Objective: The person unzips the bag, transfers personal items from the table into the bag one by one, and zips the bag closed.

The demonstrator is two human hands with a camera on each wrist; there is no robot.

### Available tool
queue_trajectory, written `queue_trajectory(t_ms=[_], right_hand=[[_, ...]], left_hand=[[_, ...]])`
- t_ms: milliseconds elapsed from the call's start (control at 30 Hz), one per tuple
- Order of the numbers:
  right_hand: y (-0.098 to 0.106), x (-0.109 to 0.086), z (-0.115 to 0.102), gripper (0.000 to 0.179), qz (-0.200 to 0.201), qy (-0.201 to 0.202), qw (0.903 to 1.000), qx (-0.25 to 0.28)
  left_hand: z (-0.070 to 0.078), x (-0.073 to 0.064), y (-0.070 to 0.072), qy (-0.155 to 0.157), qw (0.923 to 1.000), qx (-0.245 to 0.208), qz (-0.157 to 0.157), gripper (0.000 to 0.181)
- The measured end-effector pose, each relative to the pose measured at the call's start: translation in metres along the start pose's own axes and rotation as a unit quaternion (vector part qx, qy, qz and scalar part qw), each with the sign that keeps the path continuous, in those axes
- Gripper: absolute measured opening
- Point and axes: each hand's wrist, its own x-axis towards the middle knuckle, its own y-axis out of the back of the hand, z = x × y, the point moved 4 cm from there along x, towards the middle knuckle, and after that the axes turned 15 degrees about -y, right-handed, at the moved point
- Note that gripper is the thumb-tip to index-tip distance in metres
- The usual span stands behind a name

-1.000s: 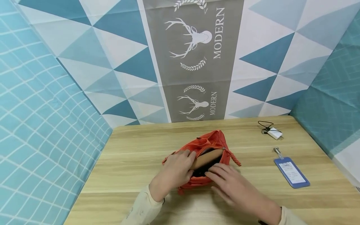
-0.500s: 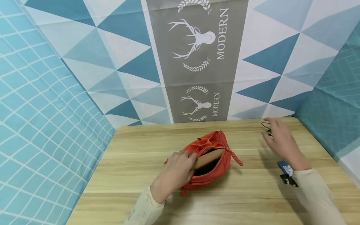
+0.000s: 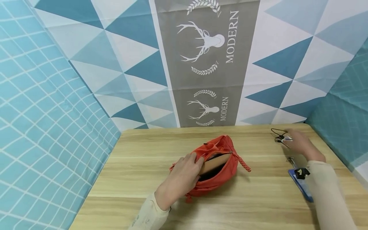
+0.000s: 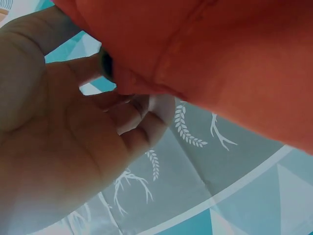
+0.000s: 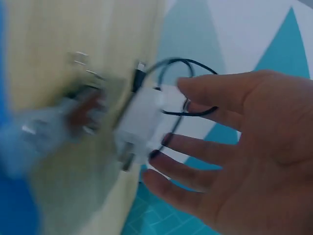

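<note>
In the head view a red zippered pouch [image 3: 221, 179] lies with its mouth open, and a flat brown item [image 3: 215, 162] shows inside. My left hand [image 3: 182, 175] grips the pouch's left rim, fingers over the edge; the left wrist view shows the curled fingers [image 4: 142, 127] at the red fabric [image 4: 234, 58]. At the back right, my right hand [image 3: 300, 143] is at a white charger plug [image 5: 142, 115] with a black cable [image 5: 188, 61]. Its thumb and fingers are spread around the cable loop, not visibly closed on it. The hand partly covers the plug in the head view.
A blue card holder [image 3: 300, 185] with a metal clip [image 3: 291, 161] lies on the wooden table [image 3: 138, 179] under the right forearm, which partly hides it. Patterned cloth walls [image 3: 143, 73] stand along the back and both sides of the table.
My right hand has left the pouch's mouth and moved right and back to the charger. The left hand has kept its grip on the pouch. The view has shifted slightly.
</note>
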Motion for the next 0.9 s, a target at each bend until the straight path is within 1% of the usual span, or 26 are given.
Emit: queue_trajectory(t_ms=[67, 167, 267, 333, 400, 433, 500, 600, 667, 700, 767, 833, 900], right_hand=[[-0.008, -0.002, 0.004, 0.056, -0.009, -0.005, 0.9999, -0.01], [-0.014, -0.005, 0.006, 0.055, 0.001, -0.021, 0.9998, -0.006], [-0.016, -0.006, 0.005, 0.057, 0.009, -0.037, 0.9993, 0.002], [-0.016, -0.007, 0.003, 0.055, 0.011, -0.041, 0.9991, -0.002], [-0.018, -0.007, 0.001, 0.052, 0.013, -0.049, 0.9987, -0.005], [-0.017, -0.008, 0.0, 0.05, 0.013, -0.052, 0.9985, -0.007], [-0.017, -0.008, -0.002, 0.048, 0.013, -0.059, 0.9981, -0.01], [-0.018, -0.01, -0.001, 0.047, 0.015, -0.067, 0.9976, -0.006], [-0.018, -0.01, 0.0, 0.046, 0.016, -0.069, 0.9975, 0.0], [-0.018, -0.01, 0.0, 0.045, 0.017, -0.067, 0.9976, 0.003], [-0.018, -0.01, -0.002, 0.043, 0.02, -0.06, 0.9979, 0.009], [-0.016, -0.011, -0.004, 0.039, 0.025, -0.051, 0.9982, 0.016], [-0.012, -0.011, -0.009, 0.034, 0.034, -0.035, 0.9986, 0.023]], left_hand=[[0.001, 0.0, 0.001, -0.007, 0.9999, -0.003, 0.013, 0.041], [0.003, 0.001, 0.003, -0.022, 0.9994, -0.004, 0.027, 0.031], [0.007, 0.003, 0.003, -0.042, 0.9988, 0.003, 0.024, 0.023], [0.012, 0.005, 0.002, -0.062, 0.9979, 0.01, 0.019, 0.021], [0.018, 0.007, 0.001, -0.082, 0.9963, 0.02, 0.017, 0.015], [0.021, 0.009, 0.001, -0.091, 0.9953, 0.027, 0.019, 0.012], [0.029, 0.01, 0.0, -0.103, 0.9928, 0.058, 0.018, 0.009], [0.038, 0.012, -0.002, -0.105, 0.9879, 0.114, 0.007, 0.004], [0.044, 0.011, -0.002, -0.102, 0.9844, 0.143, 0.002, 0.008], [0.047, 0.011, -0.002, -0.099, 0.9836, 0.151, 0.0, 0.012], [0.052, 0.01, -0.001, -0.092, 0.9837, 0.154, 0.006, 0.017], [0.057, 0.009, -0.001, -0.092, 0.9854, 0.143, 0.01, 0.024], [0.061, 0.009, -0.001, -0.093, 0.9865, 0.134, 0.014, 0.024]])
